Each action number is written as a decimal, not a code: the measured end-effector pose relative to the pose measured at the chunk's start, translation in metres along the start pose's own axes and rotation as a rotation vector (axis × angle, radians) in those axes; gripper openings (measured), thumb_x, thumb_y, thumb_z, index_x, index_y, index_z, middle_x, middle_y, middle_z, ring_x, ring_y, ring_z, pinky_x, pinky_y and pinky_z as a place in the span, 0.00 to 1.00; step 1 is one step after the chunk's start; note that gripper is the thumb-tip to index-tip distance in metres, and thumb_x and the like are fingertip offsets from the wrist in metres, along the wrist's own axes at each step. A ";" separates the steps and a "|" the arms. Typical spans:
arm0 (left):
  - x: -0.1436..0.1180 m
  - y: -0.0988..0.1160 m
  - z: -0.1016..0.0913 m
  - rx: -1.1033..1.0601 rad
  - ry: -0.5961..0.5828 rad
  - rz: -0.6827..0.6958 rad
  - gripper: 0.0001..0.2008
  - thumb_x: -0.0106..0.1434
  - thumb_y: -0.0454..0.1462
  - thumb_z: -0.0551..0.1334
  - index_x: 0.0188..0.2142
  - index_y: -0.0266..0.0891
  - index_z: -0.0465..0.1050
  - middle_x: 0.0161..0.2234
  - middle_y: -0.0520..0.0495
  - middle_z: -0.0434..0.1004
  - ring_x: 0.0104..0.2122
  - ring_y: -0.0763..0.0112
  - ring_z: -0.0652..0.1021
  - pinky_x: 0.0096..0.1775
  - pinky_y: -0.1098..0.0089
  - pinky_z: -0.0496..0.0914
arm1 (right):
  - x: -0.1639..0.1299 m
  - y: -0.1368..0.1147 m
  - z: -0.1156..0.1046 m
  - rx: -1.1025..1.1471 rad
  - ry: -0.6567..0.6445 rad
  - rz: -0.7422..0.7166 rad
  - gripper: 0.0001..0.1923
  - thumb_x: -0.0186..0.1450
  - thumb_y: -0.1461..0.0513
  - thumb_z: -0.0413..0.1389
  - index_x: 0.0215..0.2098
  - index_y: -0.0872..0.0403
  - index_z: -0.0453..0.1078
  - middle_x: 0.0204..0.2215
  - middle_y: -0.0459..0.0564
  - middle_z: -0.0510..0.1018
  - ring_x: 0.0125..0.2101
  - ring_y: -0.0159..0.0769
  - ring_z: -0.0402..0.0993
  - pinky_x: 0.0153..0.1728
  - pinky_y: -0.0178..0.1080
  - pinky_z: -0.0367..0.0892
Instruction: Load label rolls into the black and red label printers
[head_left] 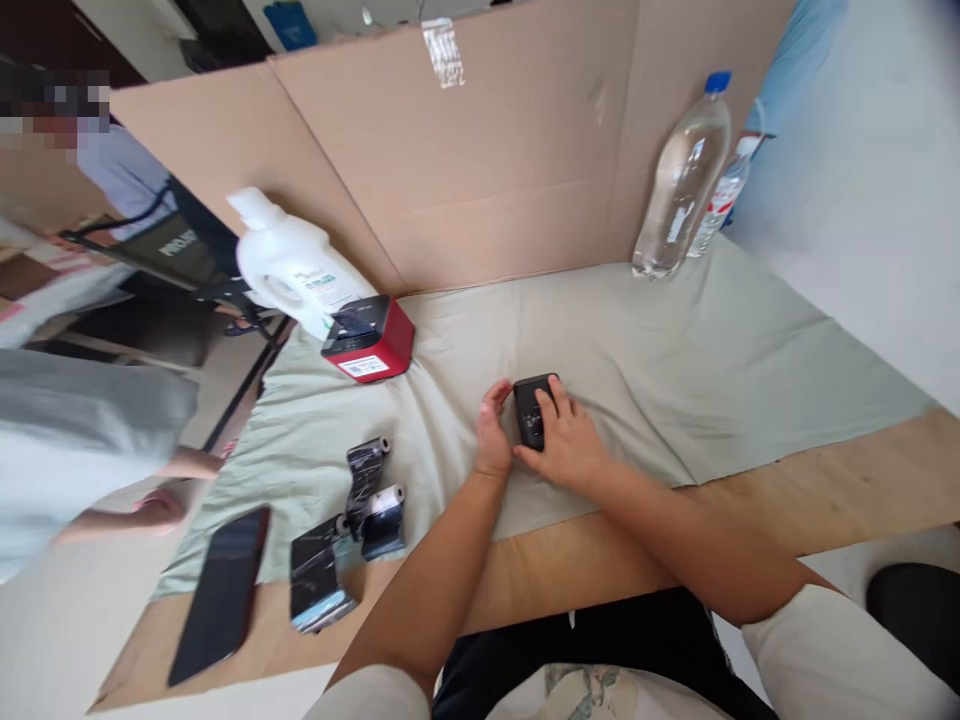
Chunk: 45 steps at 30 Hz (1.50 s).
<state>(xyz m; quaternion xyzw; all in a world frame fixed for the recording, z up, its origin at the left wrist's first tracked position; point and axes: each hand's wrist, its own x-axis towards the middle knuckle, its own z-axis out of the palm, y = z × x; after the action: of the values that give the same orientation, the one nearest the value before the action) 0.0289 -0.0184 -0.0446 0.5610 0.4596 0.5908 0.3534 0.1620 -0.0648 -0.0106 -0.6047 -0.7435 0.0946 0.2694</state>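
A small black rectangular box-like device (529,425) with pale markings on its face rests on the pale green cloth (600,330), between my two hands. My right hand (574,440) lies across its right side, fingers over the top and thumb at the near edge, gripping it. Along its left side my left hand (493,432) is cupped with fingers loosely bent, the tips close to the far left corner. Whether those tips touch the device, I cannot make out. Part of its face is hidden under my right fingers.
To the left stand a red and black box (379,350) and a white jug (289,260). Nearer lie black film-wrapped rolls (367,490) and a phone (221,595). Behind rises a cardboard panel (480,170), with a large water bottle (682,190) and a smaller bottle (720,205). Other people are at left.
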 end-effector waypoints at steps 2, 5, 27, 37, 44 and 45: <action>0.001 -0.004 -0.001 -0.024 0.072 -0.062 0.32 0.70 0.56 0.35 0.51 0.39 0.67 0.52 0.35 0.73 0.54 0.60 0.75 0.59 0.54 0.67 | 0.004 0.000 0.002 -0.022 -0.004 -0.002 0.49 0.53 0.45 0.64 0.67 0.48 0.54 0.70 0.61 0.51 0.50 0.65 0.70 0.45 0.61 0.67; 0.000 -0.003 -0.002 0.140 0.036 -0.079 0.26 0.71 0.53 0.40 0.49 0.40 0.67 0.51 0.37 0.74 0.54 0.60 0.74 0.59 0.54 0.66 | 0.021 0.015 -0.006 -0.071 -0.023 -0.039 0.46 0.53 0.49 0.63 0.67 0.48 0.56 0.69 0.60 0.54 0.50 0.61 0.70 0.47 0.58 0.67; -0.009 0.052 0.006 0.812 -0.868 -0.121 0.32 0.66 0.51 0.55 0.66 0.44 0.59 0.71 0.44 0.47 0.71 0.49 0.44 0.67 0.39 0.36 | 0.096 0.213 -0.061 -0.344 0.180 0.679 0.47 0.66 0.49 0.48 0.71 0.68 0.36 0.71 0.75 0.36 0.69 0.69 0.38 0.63 0.64 0.45; 0.132 0.061 -0.145 0.463 0.263 -0.201 0.13 0.63 0.40 0.60 0.45 0.38 0.73 0.48 0.41 0.76 0.55 0.56 0.72 0.60 0.56 0.62 | 0.149 0.014 0.024 0.155 -0.343 0.022 0.43 0.62 0.48 0.55 0.70 0.56 0.49 0.71 0.59 0.50 0.71 0.49 0.43 0.70 0.51 0.46; 0.201 0.011 -0.238 0.287 0.547 -0.477 0.11 0.65 0.42 0.58 0.43 0.40 0.72 0.51 0.41 0.75 0.55 0.57 0.73 0.57 0.58 0.64 | 0.232 -0.129 0.101 0.553 -0.466 0.089 0.53 0.56 0.55 0.65 0.72 0.54 0.44 0.72 0.56 0.49 0.70 0.49 0.49 0.68 0.48 0.50; 0.202 0.004 -0.240 0.259 0.529 -0.505 0.11 0.65 0.43 0.58 0.43 0.40 0.72 0.49 0.42 0.77 0.53 0.57 0.74 0.54 0.58 0.67 | 0.237 -0.139 0.109 0.605 -0.471 0.106 0.54 0.55 0.56 0.65 0.72 0.54 0.43 0.71 0.56 0.49 0.69 0.49 0.50 0.68 0.48 0.51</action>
<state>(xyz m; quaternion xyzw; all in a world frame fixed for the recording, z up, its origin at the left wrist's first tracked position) -0.2320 0.1336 0.0401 0.2985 0.7293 0.5466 0.2832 -0.0409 0.1455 0.0308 -0.4971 -0.6913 0.4599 0.2522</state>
